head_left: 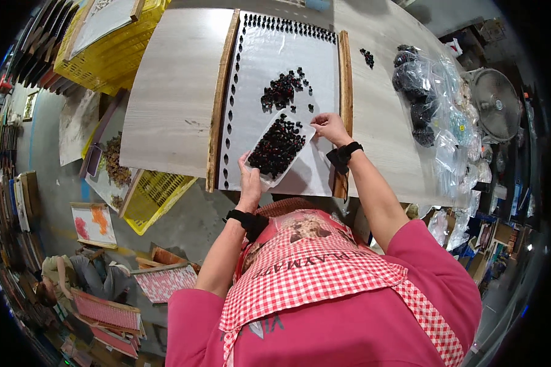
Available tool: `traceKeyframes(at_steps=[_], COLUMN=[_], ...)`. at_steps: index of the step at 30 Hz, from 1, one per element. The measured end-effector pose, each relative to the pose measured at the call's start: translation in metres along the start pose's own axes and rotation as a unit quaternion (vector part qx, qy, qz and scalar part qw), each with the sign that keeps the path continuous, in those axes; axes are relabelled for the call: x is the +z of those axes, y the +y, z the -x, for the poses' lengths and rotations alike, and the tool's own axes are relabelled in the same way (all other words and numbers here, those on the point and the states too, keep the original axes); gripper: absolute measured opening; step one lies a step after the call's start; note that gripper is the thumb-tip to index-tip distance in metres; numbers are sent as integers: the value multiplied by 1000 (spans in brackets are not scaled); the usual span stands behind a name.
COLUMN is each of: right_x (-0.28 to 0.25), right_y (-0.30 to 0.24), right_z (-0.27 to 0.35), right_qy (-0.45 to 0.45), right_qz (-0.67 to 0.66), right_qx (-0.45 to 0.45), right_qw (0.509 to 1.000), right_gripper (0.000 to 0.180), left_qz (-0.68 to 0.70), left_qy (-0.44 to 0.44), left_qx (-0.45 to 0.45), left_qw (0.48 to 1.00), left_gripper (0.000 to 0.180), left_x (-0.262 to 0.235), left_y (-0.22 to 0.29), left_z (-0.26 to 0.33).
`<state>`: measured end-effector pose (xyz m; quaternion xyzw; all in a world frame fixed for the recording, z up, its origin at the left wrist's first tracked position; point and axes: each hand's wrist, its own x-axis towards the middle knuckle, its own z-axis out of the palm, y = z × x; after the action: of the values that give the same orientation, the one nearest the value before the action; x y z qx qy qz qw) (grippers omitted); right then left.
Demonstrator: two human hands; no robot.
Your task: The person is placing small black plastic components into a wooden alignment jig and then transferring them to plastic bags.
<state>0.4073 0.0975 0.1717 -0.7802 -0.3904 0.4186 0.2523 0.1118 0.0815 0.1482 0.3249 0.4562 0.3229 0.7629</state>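
A clear, shallow plastic container (264, 179) is tilted over a white-lined board (251, 92), full of small blackish pieces (278, 145) with red flecks. They may be dried flower heads, but the kind is too small to tell. My left hand (250, 183) grips its near-left side, the thumb along the rim. At its far-right corner, the fingers of my right hand (330, 129) are pinched on the rim. Beyond the container lies a loose heap (283, 90) of the same pieces. More stand in a neat row (291, 25) along the board's far edge and down its left side.
Wooden rails (223, 104) border the board. To the right are a small dark cluster (367, 58), plastic bags (415, 92) of dark material and a fan (496, 104). Yellow crates (159, 196) stand at left. Another person (82, 275) works at the lower left among framed panels.
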Motion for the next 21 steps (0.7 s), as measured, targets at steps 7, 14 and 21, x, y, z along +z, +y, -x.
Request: traceKeyframes(at_steps=[7, 14, 21], right_x=[-16, -24, 12], right_y=[-93, -68, -95], right_z=[17, -108, -153], right_qy=[-223, 113, 102], right_qz=[-141, 295, 385], right_qx=[-17, -156, -72], right_qw=[964, 936, 914], right_gripper=[26, 48, 57], left_qz=[-188, -266, -305], left_qy=[114, 161, 193], left_qx=[64, 16, 65], left_qw=[973, 950, 930], left_gripper=[53, 52, 47], left_x=[5, 21, 30], left_y=[-4, 12, 12], left_z=[-3, 7, 3])
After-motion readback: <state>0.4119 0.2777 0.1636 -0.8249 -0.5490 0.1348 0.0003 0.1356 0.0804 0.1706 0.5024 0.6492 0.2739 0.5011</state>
